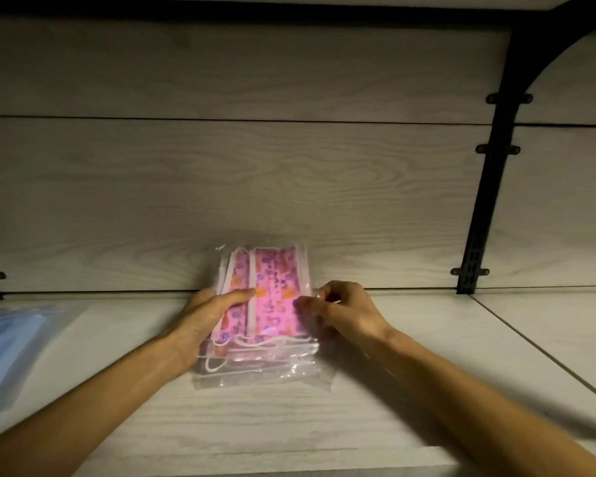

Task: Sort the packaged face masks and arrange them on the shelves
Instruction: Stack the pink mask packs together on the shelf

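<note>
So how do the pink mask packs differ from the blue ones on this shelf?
The pink mask packs carry a floral print and sit mid-shelf, held between the left hand and right hand. The blue mask packs are plain, untouched, at the left edge and cut off by the frame. Both are in clear plastic, lying flat.

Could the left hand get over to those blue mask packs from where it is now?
Probably yes: the left hand grips the pink mask packs, but only bare shelf lies between it and the blue mask packs.

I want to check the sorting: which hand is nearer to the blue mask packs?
Left. The left hand holds the pink mask packs' left side, toward the blue mask packs; the right hand pinches their right edge, farther away.
</note>
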A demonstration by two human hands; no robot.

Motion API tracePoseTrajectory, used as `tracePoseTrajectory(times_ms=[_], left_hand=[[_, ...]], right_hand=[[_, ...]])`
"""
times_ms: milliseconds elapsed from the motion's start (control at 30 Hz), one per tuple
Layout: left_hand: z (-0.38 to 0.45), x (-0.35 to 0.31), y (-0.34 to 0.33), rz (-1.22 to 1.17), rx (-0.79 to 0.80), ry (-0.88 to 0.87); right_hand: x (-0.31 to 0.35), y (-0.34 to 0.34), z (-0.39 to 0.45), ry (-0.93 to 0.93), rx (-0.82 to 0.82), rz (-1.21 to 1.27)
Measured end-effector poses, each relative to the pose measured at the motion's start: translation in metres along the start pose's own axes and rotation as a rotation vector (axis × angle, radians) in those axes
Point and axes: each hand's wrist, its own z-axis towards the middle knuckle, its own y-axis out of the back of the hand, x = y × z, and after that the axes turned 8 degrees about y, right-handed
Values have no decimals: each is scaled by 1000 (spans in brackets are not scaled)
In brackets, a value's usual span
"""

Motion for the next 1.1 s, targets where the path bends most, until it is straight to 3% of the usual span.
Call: tracePoseTrajectory(times_ms=[67,100,167,267,367,533,700,900,1100], left_hand=[[1,0,1,36,-8,-21],[1,-1,2,21,-17,-16],[2,-4,6,-46,-72,-3],[5,-10,15,-186,-141,-10],[7,-9,24,-261,-152,1],[4,-2,26,-263,-116,12],[2,-5,26,-261,-137,10],[2,-7,22,-224,-179,9],[-3,-8,9,-161,-151,30]], right_hand=[[6,2,-1,-53,80,-47],[8,5,1,-75,39,-118],[4,16,5,-8,-52,-463],[-4,31,6,-47,95,-990],[-7,37,8,-136,181,-1033],[-9,42,12,-87,119,-759],[-1,56,13,-27,-90,-172],[14,63,15,37,-201,165],[18,73,17,-12,-292,505]])
